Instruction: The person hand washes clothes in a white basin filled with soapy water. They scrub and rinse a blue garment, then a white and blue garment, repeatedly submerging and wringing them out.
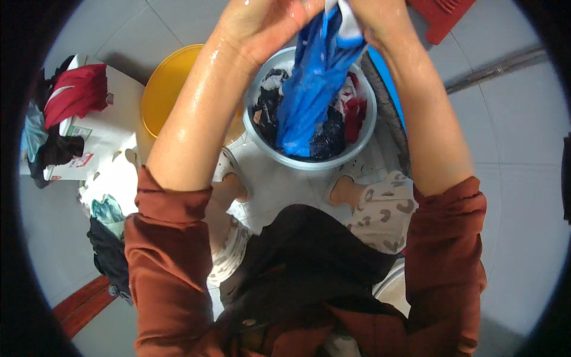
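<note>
Both hands are raised at the top edge of the view, wet and partly cut off. My left hand [272,26] holds the upper end of a soaked blue garment [310,89] with a white part near its top. On the garment's other side, my right hand [379,20] grips the same end. The blue cloth hangs bunched, its lower end over the wet laundry in a round pale grey-blue basin [308,165]. Around it in the basin lie black cloth [332,134], dark red cloth [354,116] and some whitish cloth.
A yellow basin [169,89] stands left of the laundry basin. Further left, a dark red garment [78,91] and other clothes lie on a white appliance or box [107,129]. A red plastic stool [441,15] is at upper right. My feet flank the basin on the tiled floor [272,183].
</note>
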Action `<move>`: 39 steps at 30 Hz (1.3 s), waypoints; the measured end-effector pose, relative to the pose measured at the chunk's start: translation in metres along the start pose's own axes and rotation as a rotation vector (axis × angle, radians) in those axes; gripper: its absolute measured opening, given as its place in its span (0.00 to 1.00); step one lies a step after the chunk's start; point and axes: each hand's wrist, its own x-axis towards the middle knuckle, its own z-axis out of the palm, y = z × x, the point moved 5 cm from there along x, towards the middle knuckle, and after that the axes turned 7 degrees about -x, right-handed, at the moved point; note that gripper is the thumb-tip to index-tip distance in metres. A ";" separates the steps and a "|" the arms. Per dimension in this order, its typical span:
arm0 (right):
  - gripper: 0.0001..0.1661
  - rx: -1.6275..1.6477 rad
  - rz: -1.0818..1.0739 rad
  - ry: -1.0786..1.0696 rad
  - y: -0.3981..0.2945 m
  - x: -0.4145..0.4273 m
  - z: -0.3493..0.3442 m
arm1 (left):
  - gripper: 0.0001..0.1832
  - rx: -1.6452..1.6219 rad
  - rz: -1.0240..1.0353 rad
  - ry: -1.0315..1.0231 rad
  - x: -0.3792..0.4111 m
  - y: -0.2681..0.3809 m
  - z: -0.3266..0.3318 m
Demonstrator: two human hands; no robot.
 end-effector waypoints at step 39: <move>0.12 -0.546 0.132 -0.020 0.075 -0.254 0.064 | 0.12 -0.387 -0.490 0.678 -0.129 -0.205 -0.179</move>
